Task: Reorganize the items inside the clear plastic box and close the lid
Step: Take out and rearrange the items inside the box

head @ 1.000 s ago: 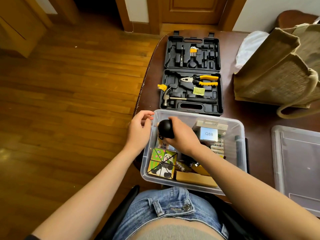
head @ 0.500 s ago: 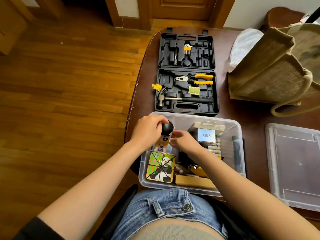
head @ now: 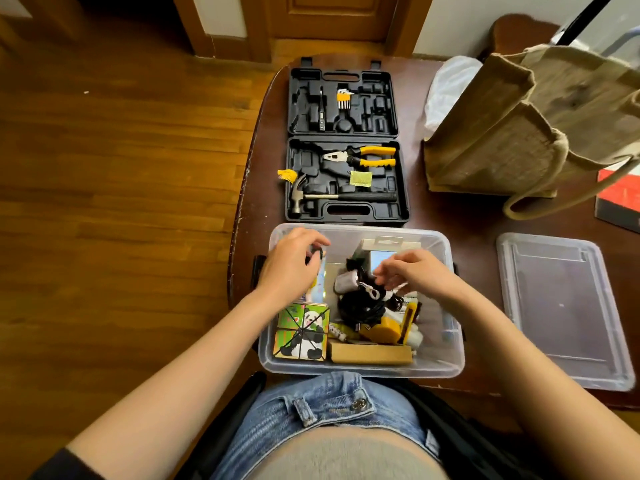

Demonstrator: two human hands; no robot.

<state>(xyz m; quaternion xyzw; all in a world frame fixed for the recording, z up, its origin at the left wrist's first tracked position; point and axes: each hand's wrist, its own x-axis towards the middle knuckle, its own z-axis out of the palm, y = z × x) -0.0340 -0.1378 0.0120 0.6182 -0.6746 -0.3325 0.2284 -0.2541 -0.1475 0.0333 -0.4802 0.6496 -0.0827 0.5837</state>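
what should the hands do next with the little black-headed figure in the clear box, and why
Probably set the figure down upright in the far left corner of the clear box and let go. The left hand grips it there above a free gap behind the panda puzzle, while the right hand is over the black cable bundle. The lid lies off to the right.

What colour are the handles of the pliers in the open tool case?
Yellow with black ends, seen in the head view: pliers in the tool case.
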